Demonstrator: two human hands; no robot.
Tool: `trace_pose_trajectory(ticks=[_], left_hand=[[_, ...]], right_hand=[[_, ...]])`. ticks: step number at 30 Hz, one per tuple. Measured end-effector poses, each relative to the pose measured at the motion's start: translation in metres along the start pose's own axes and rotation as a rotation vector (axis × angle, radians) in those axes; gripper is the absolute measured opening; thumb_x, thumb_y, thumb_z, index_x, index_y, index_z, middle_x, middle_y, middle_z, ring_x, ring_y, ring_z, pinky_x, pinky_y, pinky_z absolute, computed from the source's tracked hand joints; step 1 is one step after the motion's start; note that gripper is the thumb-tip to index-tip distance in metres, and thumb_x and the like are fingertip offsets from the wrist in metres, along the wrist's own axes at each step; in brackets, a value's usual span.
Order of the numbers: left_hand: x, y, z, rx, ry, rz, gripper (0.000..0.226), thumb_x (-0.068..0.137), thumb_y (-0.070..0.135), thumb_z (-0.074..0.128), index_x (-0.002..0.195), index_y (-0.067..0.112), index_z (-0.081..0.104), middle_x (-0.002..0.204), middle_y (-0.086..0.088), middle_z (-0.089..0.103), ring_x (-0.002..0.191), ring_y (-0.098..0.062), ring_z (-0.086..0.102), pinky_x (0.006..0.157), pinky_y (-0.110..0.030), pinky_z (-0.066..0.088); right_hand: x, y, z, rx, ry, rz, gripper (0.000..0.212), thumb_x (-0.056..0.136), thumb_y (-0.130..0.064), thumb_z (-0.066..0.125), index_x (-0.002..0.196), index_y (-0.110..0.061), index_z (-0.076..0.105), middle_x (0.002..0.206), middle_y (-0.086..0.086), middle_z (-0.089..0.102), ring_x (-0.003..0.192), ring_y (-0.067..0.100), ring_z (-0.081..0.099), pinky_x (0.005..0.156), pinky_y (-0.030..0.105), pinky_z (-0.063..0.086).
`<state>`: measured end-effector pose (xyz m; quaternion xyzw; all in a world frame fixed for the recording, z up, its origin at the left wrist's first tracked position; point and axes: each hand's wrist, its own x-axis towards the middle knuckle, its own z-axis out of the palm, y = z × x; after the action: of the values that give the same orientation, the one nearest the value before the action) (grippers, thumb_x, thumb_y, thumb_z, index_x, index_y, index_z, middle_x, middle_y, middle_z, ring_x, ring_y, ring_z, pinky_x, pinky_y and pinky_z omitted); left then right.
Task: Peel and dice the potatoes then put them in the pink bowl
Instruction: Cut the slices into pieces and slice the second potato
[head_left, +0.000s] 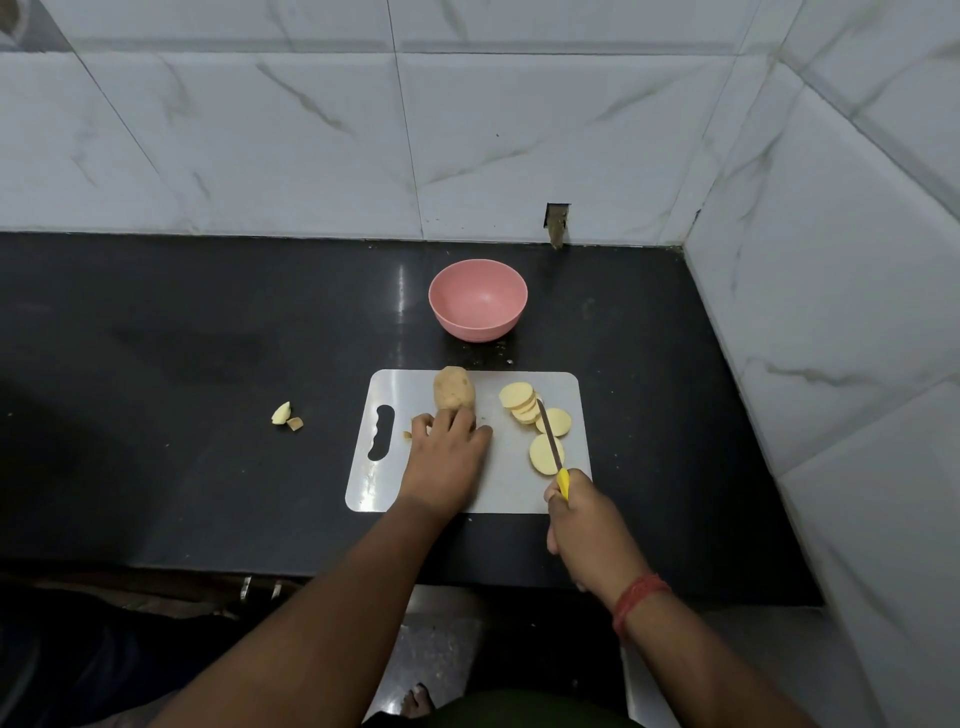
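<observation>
**Knife over the slices, potato under our left hand**

From the head camera we see a white cutting board (470, 441) on the black counter (208, 364). Our left hand (448, 457) lies on the board, fingers reaching onto the near end of an unpeeled potato (454, 387); whether they curl round it we cannot tell. Our right hand (584, 525) is wrapped round the yellow handle of a knife (553, 441), its blade lying over the pale potato slices (535, 421) on the board's right side. The pink bowl (478, 299) stands beyond the board's far edge. Small potato scraps (285, 415) lie on the counter to the left.
</observation>
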<state>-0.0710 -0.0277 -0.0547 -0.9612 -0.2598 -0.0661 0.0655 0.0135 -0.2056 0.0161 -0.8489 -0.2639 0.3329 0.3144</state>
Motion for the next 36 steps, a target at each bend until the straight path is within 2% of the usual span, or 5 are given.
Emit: trace_pose_trajectory(ticks=[6,11,20,30,36], left_hand=[[0.001,0.001,-0.004,0.021,-0.019,-0.073,0.02,0.08,0.01,0.063,0.099,0.014,0.063,0.109,-0.011,0.057,0.094,-0.033,0.051,0.084,-0.048,0.039],[0.003,0.014,-0.012,-0.02,-0.041,-0.088,0.04,0.076,0.014,0.062,0.116,0.016,0.061,0.115,-0.008,0.055,0.099,-0.031,0.05,0.085,-0.046,0.038],[0.013,0.057,-0.029,-0.201,-0.079,0.123,0.041,0.091,0.035,0.058,0.13,0.024,0.052,0.129,-0.006,0.052,0.115,-0.028,0.05,0.097,-0.048,0.034],[0.018,0.075,-0.039,-0.415,-0.177,-0.036,0.054,0.091,0.022,0.066,0.139,0.021,0.042,0.13,-0.007,0.038,0.113,-0.026,0.047,0.103,-0.042,0.036],[0.011,0.063,-0.037,-0.329,-0.049,-0.067,0.032,0.096,0.009,0.057,0.126,0.019,0.053,0.125,-0.004,0.047,0.106,-0.022,0.046,0.093,-0.034,0.039]], right_hand=[[-0.005,0.0,-0.002,-0.004,-0.011,0.003,0.019,0.101,-0.029,0.034,0.091,-0.018,0.046,0.083,0.013,0.062,0.056,0.017,0.049,0.048,0.026,0.038],[-0.008,-0.003,-0.008,0.024,0.0,0.008,0.019,0.102,-0.027,0.035,0.092,-0.015,0.047,0.082,0.015,0.063,0.049,0.014,0.049,0.046,0.025,0.037],[-0.002,-0.009,-0.012,0.078,0.01,0.039,0.018,0.102,-0.028,0.035,0.1,-0.015,0.047,0.083,0.015,0.064,0.045,0.014,0.048,0.038,0.022,0.037],[-0.002,-0.018,-0.019,0.12,0.009,0.026,0.016,0.101,-0.028,0.033,0.098,-0.019,0.046,0.082,0.014,0.065,0.049,0.017,0.049,0.039,0.025,0.04],[-0.008,-0.014,-0.021,0.093,0.011,0.016,0.018,0.101,-0.029,0.033,0.099,-0.017,0.046,0.086,0.013,0.066,0.051,0.017,0.05,0.041,0.027,0.044]])
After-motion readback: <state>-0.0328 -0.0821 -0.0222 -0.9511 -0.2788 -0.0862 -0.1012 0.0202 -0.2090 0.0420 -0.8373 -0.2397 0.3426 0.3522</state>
